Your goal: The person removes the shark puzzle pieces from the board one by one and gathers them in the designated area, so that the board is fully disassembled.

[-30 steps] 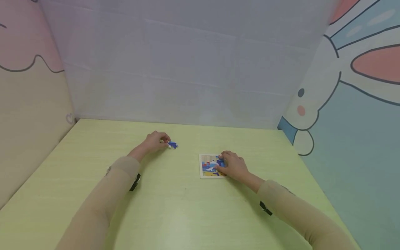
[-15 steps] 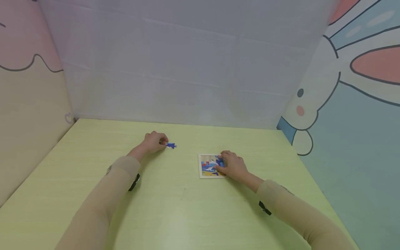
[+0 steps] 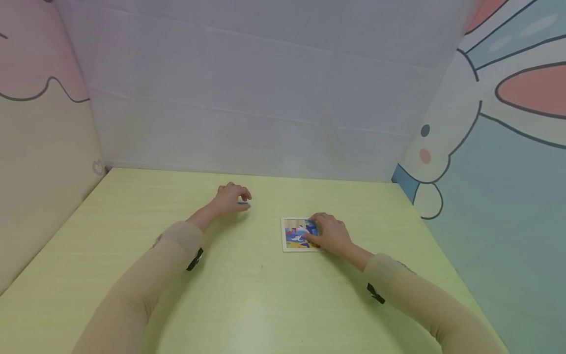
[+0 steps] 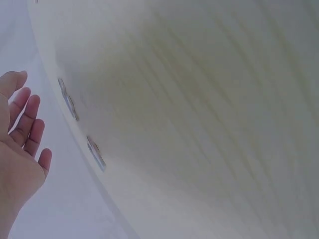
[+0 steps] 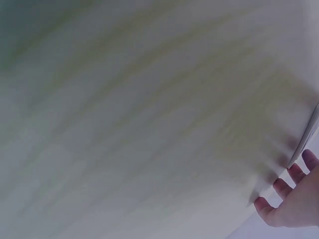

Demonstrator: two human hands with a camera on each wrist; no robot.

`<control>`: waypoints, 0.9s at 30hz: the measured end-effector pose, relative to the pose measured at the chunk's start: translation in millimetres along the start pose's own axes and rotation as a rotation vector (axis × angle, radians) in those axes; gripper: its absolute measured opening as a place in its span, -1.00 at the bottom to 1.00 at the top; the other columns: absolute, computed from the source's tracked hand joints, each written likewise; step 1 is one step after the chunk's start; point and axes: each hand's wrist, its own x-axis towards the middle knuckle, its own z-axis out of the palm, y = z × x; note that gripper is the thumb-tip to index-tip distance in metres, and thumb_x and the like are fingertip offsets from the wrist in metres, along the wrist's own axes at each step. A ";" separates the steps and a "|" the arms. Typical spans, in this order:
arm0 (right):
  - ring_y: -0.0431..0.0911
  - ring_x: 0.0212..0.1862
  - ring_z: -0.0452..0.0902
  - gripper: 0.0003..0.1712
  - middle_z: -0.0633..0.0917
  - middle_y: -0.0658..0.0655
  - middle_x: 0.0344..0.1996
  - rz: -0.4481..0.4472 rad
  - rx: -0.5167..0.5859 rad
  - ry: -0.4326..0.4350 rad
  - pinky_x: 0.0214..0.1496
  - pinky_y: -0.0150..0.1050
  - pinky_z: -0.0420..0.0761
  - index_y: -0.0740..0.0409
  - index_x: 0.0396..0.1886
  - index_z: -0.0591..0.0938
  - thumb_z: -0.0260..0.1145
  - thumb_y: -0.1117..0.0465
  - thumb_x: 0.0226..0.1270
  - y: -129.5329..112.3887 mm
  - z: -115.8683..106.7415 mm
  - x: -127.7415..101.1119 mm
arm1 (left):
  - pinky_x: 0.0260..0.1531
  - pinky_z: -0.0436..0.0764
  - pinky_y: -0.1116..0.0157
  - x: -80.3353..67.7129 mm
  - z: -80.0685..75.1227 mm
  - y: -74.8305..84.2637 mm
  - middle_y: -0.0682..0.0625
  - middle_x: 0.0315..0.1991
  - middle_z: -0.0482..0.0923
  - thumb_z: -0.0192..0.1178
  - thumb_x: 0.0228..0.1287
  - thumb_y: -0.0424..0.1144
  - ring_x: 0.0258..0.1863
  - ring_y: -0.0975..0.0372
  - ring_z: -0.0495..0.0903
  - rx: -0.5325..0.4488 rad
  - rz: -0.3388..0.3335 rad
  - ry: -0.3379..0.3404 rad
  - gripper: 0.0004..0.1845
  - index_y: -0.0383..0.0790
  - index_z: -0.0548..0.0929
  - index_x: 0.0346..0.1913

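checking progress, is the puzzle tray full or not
Not full: the puzzle tray shows bare tan backing at its far left corner, and loose pieces lie near the left hand.

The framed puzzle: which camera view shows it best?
The head view: it shows picture and pale rim of the framed puzzle, though the right hand covers part. The right wrist view shows only an apparent thin edge; the left wrist view, none.

Tabletop (image 3: 265, 305), bearing: framed puzzle (image 3: 293, 243), flat, near the middle; right hand (image 3: 332, 235) across its right side. Farther and to the left: left hand (image 3: 231, 199), over the tabletop. Near it, two loose pieces (image 4: 68, 99), lying apart. Behind the far edge: sheet (image 3: 247, 93). Walls (image 3: 499, 196) flanking left and right.
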 end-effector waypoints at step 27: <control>0.18 0.34 0.22 -0.10 0.37 0.22 0.30 0.042 0.054 -0.022 0.27 0.37 0.07 0.16 0.30 0.39 0.27 -0.32 0.11 10.6 -1.4 -13.4 | 0.14 0.21 -0.06 34.7 57.7 106.7 -0.02 0.16 0.47 0.27 0.20 -0.03 0.21 0.04 0.28 0.096 0.112 -0.115 -0.63 0.09 0.58 0.08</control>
